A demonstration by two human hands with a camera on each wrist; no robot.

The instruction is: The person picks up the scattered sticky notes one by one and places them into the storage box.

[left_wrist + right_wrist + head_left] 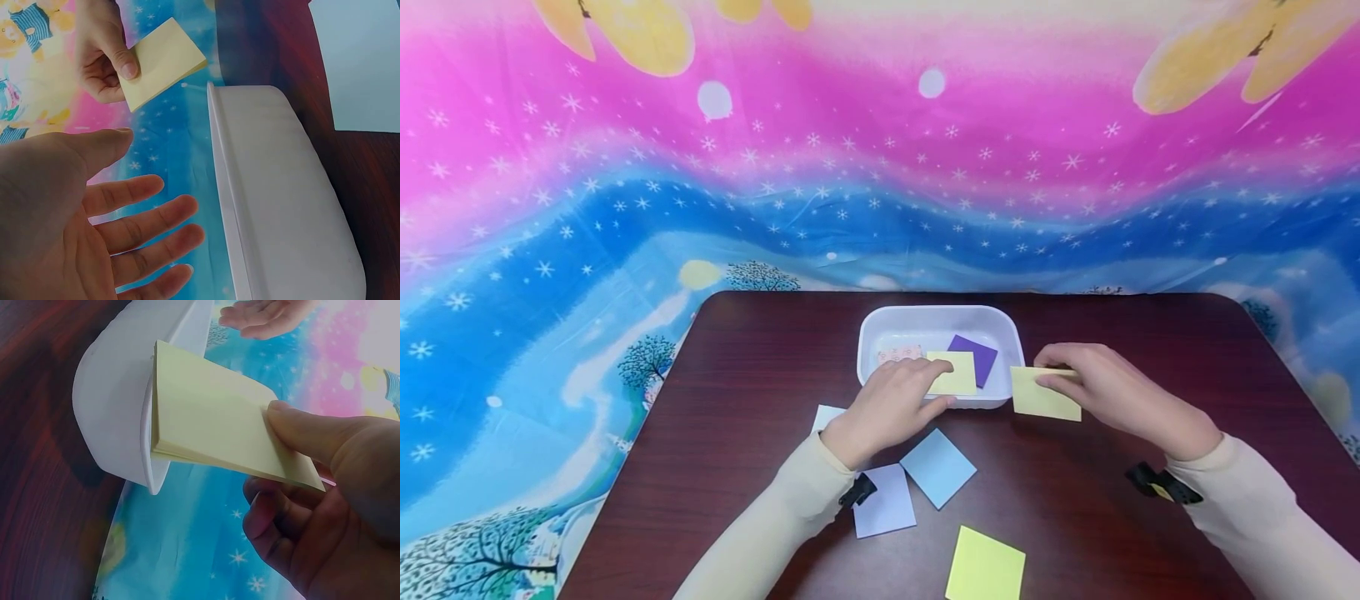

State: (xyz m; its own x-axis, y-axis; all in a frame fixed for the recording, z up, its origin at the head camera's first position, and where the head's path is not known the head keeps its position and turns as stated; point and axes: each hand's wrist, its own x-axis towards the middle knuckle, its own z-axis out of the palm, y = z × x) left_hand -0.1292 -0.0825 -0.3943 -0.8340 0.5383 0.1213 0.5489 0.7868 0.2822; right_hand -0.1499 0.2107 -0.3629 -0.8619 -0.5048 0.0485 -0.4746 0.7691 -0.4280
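My right hand (pixel 1112 392) pinches a pale yellow sticky-note pad (pixel 1045 400) between thumb and fingers, beside the right end of a white plastic bin (pixel 942 312). The right wrist view shows this pad's layered edge next to the bin's rim. Over the bin's front left side is my left hand (pixel 887 404), its fingers spread and holding nothing, as the left wrist view shows. Inside the bin lie a purple pad (pixel 987 358), another pale yellow pad (pixel 958 382) and a pinkish patterned piece (pixel 899 354). My left hand hides part of the bin's contents.
On the dark wooden table (pixel 737 375), in front of the bin, lie a blue pad (pixel 938 469), a lavender pad (pixel 887 508) and a bright yellow pad (pixel 988 565). A pale pad (pixel 827 416) shows partly behind my left wrist. Patterned cloth (pixel 880 167) hangs behind the table.
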